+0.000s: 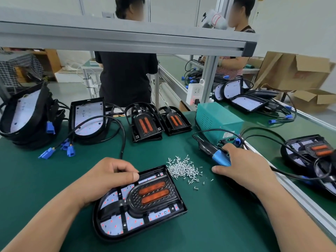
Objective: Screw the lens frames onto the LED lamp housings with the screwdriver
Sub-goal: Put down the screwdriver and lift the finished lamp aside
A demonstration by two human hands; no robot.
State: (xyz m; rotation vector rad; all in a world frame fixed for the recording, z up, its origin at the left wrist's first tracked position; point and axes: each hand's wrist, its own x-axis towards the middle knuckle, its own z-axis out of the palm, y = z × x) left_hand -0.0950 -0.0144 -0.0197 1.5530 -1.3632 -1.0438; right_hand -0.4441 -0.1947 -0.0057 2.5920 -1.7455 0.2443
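Taking up the electric screwdriver [219, 157] looks like the step in hand, with the first screw to follow. To do it well, get a firm hold round the blue barrel before lifting, and keep its black cable from dragging across the loose pile of screws [183, 169] just beside it. Draw one screw from the edge of the pile, not the middle, so the rest do not scatter over the green desk [218, 224]. The lens frame [154, 193], with its two orange lenses, lies seated in the LED lamp housing [101, 233] at the near middle of the desk; check that its corner tabs sit over the holes before driving, and hold the bit upright so that the plastic is not stripped. Whether any screw is already in, I cannot tell.

The left hand [109, 177] rests on the far-left part of the housing, fingers curled at its rim and thumb laid along the far edge, steadying it. The right hand [249, 168] lies over the screwdriver, thumb on the near side and index finger reaching across the far side, so it is closing round the barrel. The tool seems to be lying on the desk, not yet raised.
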